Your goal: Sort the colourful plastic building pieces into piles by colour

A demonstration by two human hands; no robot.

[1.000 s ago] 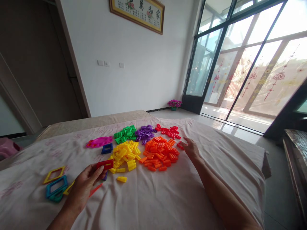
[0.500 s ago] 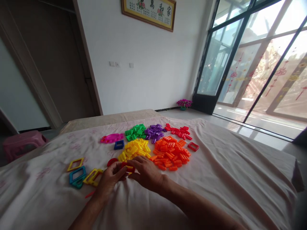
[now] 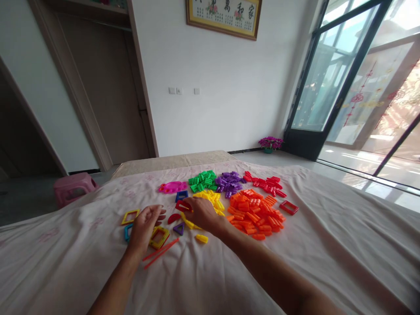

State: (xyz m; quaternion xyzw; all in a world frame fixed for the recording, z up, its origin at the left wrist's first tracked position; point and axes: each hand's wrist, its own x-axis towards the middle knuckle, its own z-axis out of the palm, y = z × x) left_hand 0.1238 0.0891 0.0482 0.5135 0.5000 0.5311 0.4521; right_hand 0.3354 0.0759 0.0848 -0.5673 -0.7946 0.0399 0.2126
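Note:
My right hand (image 3: 206,212) grips a red frame-shaped toy tile (image 3: 182,205) at the near edge of the yellow block pile (image 3: 215,200). Fingers apart and holding nothing, my left hand (image 3: 147,222) hovers over several frame tiles. Beside it are a yellow square tile (image 3: 159,237), another yellow frame (image 3: 130,216) and a partly covered blue frame (image 3: 127,233). Between the hands lie a red rounded piece (image 3: 173,218) and a purple triangle tile (image 3: 179,228). A dark blue square tile (image 3: 181,196) sits just behind the red one. One yellow block (image 3: 201,239) lies nearer me.
Piles of green (image 3: 202,181), purple (image 3: 229,183), red (image 3: 267,183) and orange blocks (image 3: 256,214) cover the middle of the cloth. A pink piece (image 3: 173,187) lies at back left, thin red sticks (image 3: 160,253) in front. A pink stool (image 3: 74,188) stands left.
My hands have parted. The right one has moved forward with the red tile, and the left has let go and drawn left. The view has turned left.

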